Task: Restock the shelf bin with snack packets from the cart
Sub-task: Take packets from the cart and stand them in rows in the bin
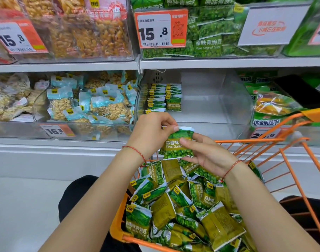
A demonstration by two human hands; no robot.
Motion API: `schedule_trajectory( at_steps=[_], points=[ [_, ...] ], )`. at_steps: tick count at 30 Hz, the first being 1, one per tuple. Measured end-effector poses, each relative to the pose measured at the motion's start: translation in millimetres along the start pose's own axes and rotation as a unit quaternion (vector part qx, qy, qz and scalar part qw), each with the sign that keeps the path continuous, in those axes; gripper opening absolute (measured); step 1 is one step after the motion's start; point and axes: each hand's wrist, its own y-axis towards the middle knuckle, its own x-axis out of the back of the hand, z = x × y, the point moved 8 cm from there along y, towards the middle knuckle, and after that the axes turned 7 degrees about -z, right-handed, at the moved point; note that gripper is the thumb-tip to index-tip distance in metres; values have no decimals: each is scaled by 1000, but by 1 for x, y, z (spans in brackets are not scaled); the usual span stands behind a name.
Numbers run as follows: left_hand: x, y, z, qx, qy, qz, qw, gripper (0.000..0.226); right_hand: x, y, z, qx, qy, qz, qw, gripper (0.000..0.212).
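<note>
Both hands meet above the orange cart at centre frame. The left hand pinches the top edge of a green garlic-pea packet; the right hand grips its lower side. At 12 o'clock from the hands stands the clear shelf bin — two packet rows against its left wall. Loose packets fill the cart at 6 o'clock.

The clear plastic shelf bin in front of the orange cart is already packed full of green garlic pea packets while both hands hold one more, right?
Not quite. The head view shows the clear plastic shelf bin mostly empty, with only short rows of green garlic pea packets at its left side. The rest holds: the left hand and right hand hold one green packet above the orange cart.
</note>
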Motion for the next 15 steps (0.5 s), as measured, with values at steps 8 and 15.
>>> schedule_trajectory(
  at_steps=[8,15],
  points=[
    [22,5,25,20,-69,-107,992,19,3,6,22,58,-8,-40,997,41],
    [33,25,95,73,-32,-197,977,19,32,62,78,94,-163,-146,971,26]
  ],
)
